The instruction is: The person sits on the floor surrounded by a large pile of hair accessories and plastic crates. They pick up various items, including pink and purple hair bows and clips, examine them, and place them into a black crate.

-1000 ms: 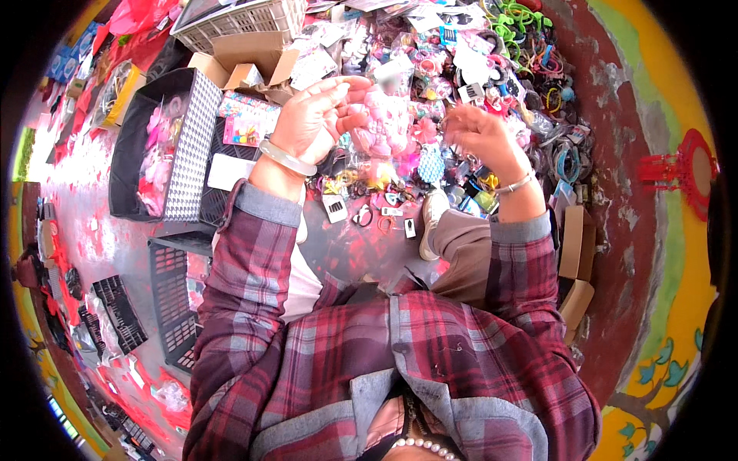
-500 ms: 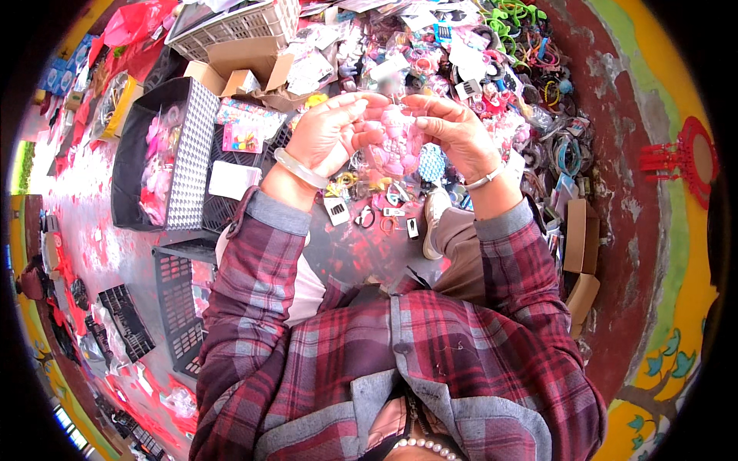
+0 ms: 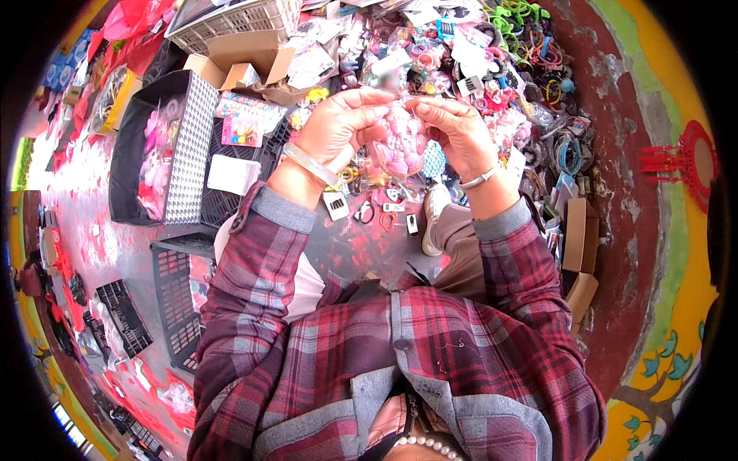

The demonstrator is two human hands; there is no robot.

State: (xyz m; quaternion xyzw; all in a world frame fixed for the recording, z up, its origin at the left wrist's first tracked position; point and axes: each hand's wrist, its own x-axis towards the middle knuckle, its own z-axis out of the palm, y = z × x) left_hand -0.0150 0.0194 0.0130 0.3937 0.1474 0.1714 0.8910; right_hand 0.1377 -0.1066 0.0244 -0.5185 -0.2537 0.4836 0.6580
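Note:
Between my hands hangs a small clear plastic bag (image 3: 398, 150) filled with rounded pink pieces whose kind I cannot make out. The fingers of my left hand (image 3: 336, 129) pinch the bag's upper left edge, while its lower fingers curl against the side. My right hand (image 3: 459, 131) grips the top right corner between thumb and forefinger. Just behind the bag lies a light blue bumpy item (image 3: 434, 160). Below it, hair ties and a white card with black clips (image 3: 336, 205) lie on the floor.
A large heap of packaged hair accessories (image 3: 469, 65) spreads ahead. To the left stand a black-and-white patterned bin (image 3: 188, 154) with pink items, an open cardboard box (image 3: 254, 65), a grey crate (image 3: 231, 31) and a black crate (image 3: 175, 307). Cardboard boxes (image 3: 582, 234) stand at right.
The pink pieces now sit bunched together in a rounder shape in the bag. My fingers have shifted slightly along its top edge, and my left hand has moved a little.

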